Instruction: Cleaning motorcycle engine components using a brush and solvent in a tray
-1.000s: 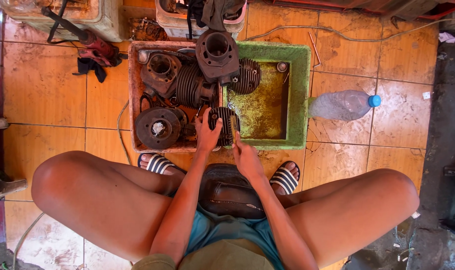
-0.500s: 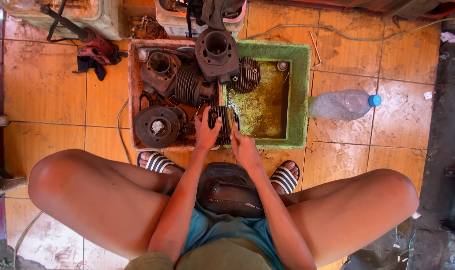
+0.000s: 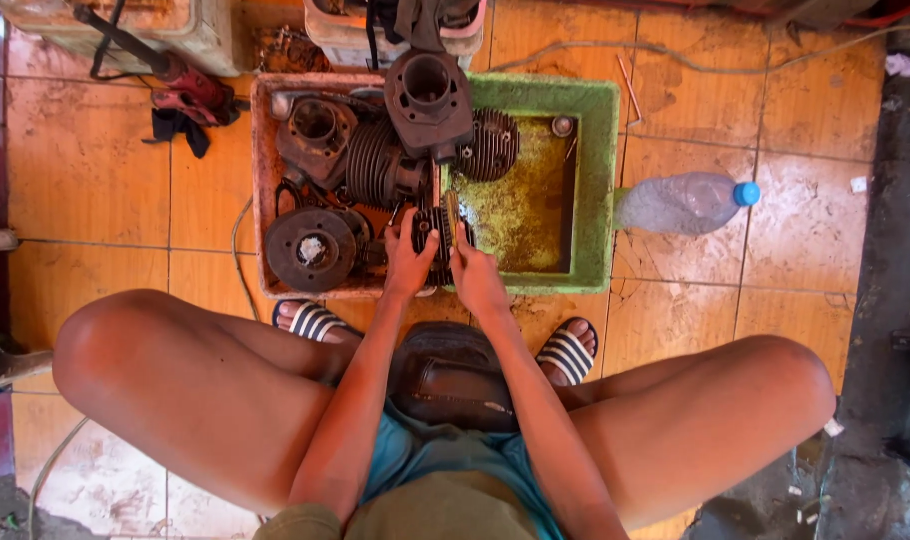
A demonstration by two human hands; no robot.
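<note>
— While the person sits low over the tub (image 3: 595, 180), what do both hands do at the middle of the frame?

— They meet on a small finned part (image 3: 436, 238), which stands at the near edge of the tub, just where the red half and the green half join. The left hand (image 3: 407, 262) is closed around the left side of this part. The right hand (image 3: 475, 280) grips a thin brush (image 3: 452, 212), and the brush lies across the fins.

— So both hands are clamped on something?

— Yes, I judge so: the left one on the part, the right one on the brush. The fingertips are too small to see well.

— How to do this scrubbing well, in your opinion?

— I would keep the part pressed against the tub rim, so it does not turn. The strokes should go along the fins, not across them, because dirt sits deep in the gaps. The yellow liquid (image 3: 520, 205) in the green half is just beside the part, so dipping is easy.

— And around?

— Bigger cylinders (image 3: 430, 95) and a round disc (image 3: 310, 248) fill the red half at upper left. A plastic bottle (image 3: 685, 203) lies on the tiles at right, well apart.
</note>
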